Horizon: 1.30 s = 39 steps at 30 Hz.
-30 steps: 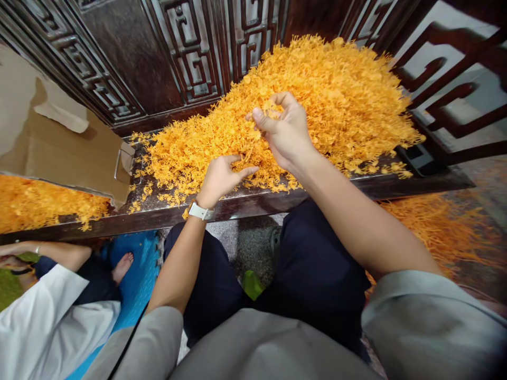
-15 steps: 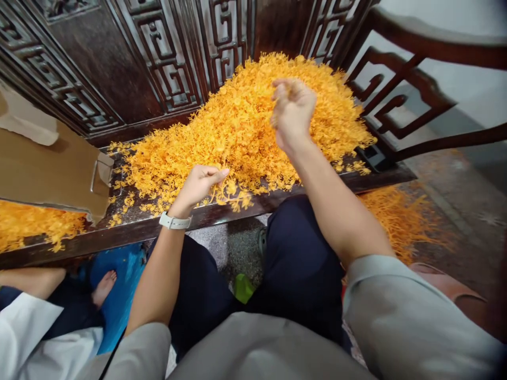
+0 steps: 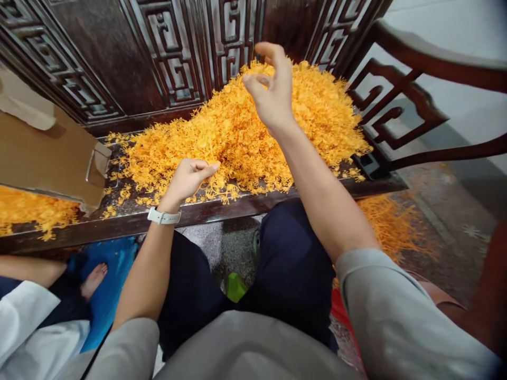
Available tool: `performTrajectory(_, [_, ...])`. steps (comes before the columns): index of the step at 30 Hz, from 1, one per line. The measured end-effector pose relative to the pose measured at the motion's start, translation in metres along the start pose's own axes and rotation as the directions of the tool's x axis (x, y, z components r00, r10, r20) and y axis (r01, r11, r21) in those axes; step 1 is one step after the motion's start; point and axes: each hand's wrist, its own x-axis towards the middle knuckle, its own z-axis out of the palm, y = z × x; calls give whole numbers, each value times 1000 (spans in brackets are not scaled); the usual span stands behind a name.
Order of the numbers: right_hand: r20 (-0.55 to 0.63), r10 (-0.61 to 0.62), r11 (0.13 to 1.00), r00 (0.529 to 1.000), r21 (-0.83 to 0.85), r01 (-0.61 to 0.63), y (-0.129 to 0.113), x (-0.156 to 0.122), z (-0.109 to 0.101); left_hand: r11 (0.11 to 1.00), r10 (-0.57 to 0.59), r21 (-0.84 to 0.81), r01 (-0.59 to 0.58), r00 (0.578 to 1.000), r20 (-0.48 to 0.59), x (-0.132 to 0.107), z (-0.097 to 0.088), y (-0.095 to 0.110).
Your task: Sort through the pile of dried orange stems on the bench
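Observation:
A big heap of thin orange strands (image 3: 237, 132) lies on a dark wooden bench (image 3: 222, 208) in front of me. My left hand (image 3: 188, 177), a white watch on its wrist, rests at the heap's near edge with fingers curled in a pinch; what it holds, if anything, is hidden. My right hand (image 3: 271, 89) is raised above the top of the heap, fingers apart and loosely curved, with nothing visible in it.
A carved dark wood backrest (image 3: 178, 63) rises behind the heap, and an armrest (image 3: 415, 100) stands on the right. A cardboard box (image 3: 47, 158) and more orange strands (image 3: 31, 211) lie to the left. Another person's arm and foot (image 3: 93, 279) are at lower left. Orange strands cover the floor (image 3: 392, 224) on the right.
My right hand rose from the middle of the heap to above its top and its fingers opened. My left hand drew back to the near edge and closed into a pinch.

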Motion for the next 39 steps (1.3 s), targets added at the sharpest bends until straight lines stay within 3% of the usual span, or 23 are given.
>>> performTrajectory(3, [-155, -104, 989, 982, -118, 86, -15, -6, 6, 991, 40, 130, -35, 998, -43, 2, 8, -2])
performTrajectory(5, [-166, -115, 989, 979, -107, 98, -19, -22, 11, 965, 76, 256, -49, 993, -95, 4, 11, -5])
performTrajectory(10, [82, -131, 971, 988, -190, 145, -28, -61, 28, 860, 202, 505, -76, 959, -201, 9, 19, -13])
performTrajectory(13, [178, -173, 932, 969, -287, 219, -28, -64, 37, 823, 248, 560, -93, 947, -207, 11, 25, -14])
performTrajectory(15, [190, -188, 936, 964, -261, 234, -23, -61, 39, 812, 242, 578, -84, 949, -202, 10, 27, -12])
performTrajectory(20, [-110, -148, 987, 983, 45, 153, -4, -50, 40, 810, 164, 585, -31, 971, -176, 9, 23, -2])
performTrajectory(25, [-280, -49, 961, 959, 249, 122, 16, -34, 26, 846, 123, 532, -22, 980, -154, 10, 24, 3])
performTrajectory(27, [-439, 20, 957, 898, 267, 109, 26, -28, 4, 820, 114, 572, -19, 985, -131, 9, 22, -1])
performTrajectory(30, [-657, 119, 965, 744, 254, 71, 37, -28, -32, 796, 89, 605, 28, 983, -162, 10, 11, -13])
performTrajectory(32, [-661, 128, 976, 739, 216, 25, 39, -34, -44, 837, 84, 544, 64, 967, -242, 12, 2, -21])
performTrajectory(34, [-593, 113, 982, 797, 191, 3, 38, -43, -43, 913, 55, 400, 77, 950, -309, 15, -3, -23])
performTrajectory(37, [-453, 44, 988, 890, 149, 27, 35, -51, -28, 998, -57, 10, 63, 947, -315, 19, 0, -19])
performTrajectory(39, [-359, -9, 995, 933, 87, 43, 33, -54, -19, 963, -132, -261, 62, 957, -259, 19, 5, -13])
